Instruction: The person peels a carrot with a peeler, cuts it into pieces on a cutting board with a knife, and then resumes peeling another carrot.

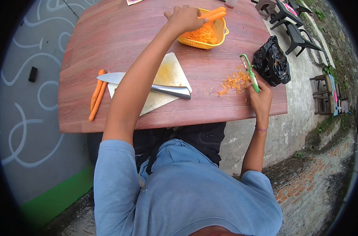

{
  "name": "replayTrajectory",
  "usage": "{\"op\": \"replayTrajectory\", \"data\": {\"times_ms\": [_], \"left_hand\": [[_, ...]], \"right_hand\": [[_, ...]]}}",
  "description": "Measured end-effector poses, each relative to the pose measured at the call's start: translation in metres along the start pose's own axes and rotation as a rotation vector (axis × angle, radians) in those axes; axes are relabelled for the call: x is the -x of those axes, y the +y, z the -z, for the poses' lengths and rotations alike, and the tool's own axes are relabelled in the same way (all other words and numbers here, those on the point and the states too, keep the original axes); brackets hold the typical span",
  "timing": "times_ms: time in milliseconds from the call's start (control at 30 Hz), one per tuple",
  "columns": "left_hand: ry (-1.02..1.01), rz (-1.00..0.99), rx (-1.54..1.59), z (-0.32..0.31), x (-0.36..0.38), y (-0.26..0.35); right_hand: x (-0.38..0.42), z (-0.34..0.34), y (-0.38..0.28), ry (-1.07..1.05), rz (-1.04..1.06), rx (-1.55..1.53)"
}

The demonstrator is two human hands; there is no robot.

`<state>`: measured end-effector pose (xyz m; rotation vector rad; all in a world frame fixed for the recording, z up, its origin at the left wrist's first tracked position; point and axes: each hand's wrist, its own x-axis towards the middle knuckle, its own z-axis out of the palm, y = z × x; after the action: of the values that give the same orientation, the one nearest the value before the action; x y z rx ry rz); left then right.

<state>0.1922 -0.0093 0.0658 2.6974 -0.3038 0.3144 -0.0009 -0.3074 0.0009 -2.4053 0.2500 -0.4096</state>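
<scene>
My left hand (185, 19) reaches to the far side of the table and is closed on the near ends of two peeled carrots (213, 15). They lie over a yellow basket (204, 45) of shredded carrot (204, 34). In my right hand (260, 98) is a green-handled peeler (250, 72), its blade end pointing up and away from me. Orange peelings (236, 82) lie on the table beside it. A large knife (169, 90) rests across a white cutting board (157, 103), partly hidden under my left forearm. Two unpeeled carrots (97, 96) lie left of the board, near the knife's tip.
A black plastic bag (271, 61) stands open at the table's right edge. The reddish wooden table (92, 43) ends just in front of my body. Dark chairs (301, 37) and a wooden stool (324, 94) stand on the ground to the right. A grey painted wall (33, 102) is at left.
</scene>
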Motion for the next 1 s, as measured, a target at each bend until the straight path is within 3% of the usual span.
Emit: {"op": "replayTrajectory", "data": {"times_ms": [100,167,233,300,367,433,500,567,633,700,767,800,833,900,967,1000], "left_hand": [[-0.043,0.078,-0.118,0.007,0.003,-0.006],[0.219,0.011,-0.068,0.021,0.02,-0.02],[0.198,-0.2,0.143,0.057,0.031,-0.061],[0.379,-0.192,0.179,0.106,0.076,-0.064],[0.288,0.08,0.158,0.149,0.122,-0.082],[0.324,0.2,0.14,0.168,0.173,-0.105],[0.374,0.323,0.123,0.172,0.223,-0.122],[0.307,0.484,-0.144,0.157,0.272,-0.142],[0.226,0.528,-0.233,0.131,0.315,-0.169],[0.176,0.587,-0.182,0.116,0.339,-0.173],[0.134,0.635,-0.118,0.109,0.346,-0.175],[0.15,0.654,-0.117,0.105,0.346,-0.176],[0.166,0.676,-0.116,0.103,0.348,-0.177],[0.171,0.698,-0.031,0.099,0.35,-0.184],[0.184,0.699,0.049,0.1,0.348,-0.189],[0.208,0.745,0.105,0.099,0.348,-0.188]], "right_hand": [[0.002,0.004,0.003,-0.011,-0.049,0.03],[0.003,0.004,0.011,-0.006,-0.033,0.011],[0.002,0.007,0.016,-0.001,-0.039,0.029],[0.004,0.012,0.01,0.063,0.019,0.057],[0.009,0.016,0.004,0.107,0.043,-0.03],[0.012,0.014,0.011,0.089,0.024,-0.144],[0.015,0.012,0.013,-0.093,0.096,0.001],[0.012,0.02,0.029,-0.157,0.204,0.263],[0.02,0.03,0.016,-0.075,0.124,-0.098],[0.02,0.031,0.02,-0.091,0.048,-0.138],[0.01,0.022,0.041,-0.207,0.468,0.232],[0.013,0.03,0.026,-0.284,0.117,0.24],[0.015,0.031,0.011,-0.288,0.128,0.244],[0.023,0.032,-0.007,-0.054,0.086,-0.081],[0.02,0.025,0.001,-0.048,0.098,-0.108],[0.019,0.021,0.002,-0.116,0.089,0.021]]}}
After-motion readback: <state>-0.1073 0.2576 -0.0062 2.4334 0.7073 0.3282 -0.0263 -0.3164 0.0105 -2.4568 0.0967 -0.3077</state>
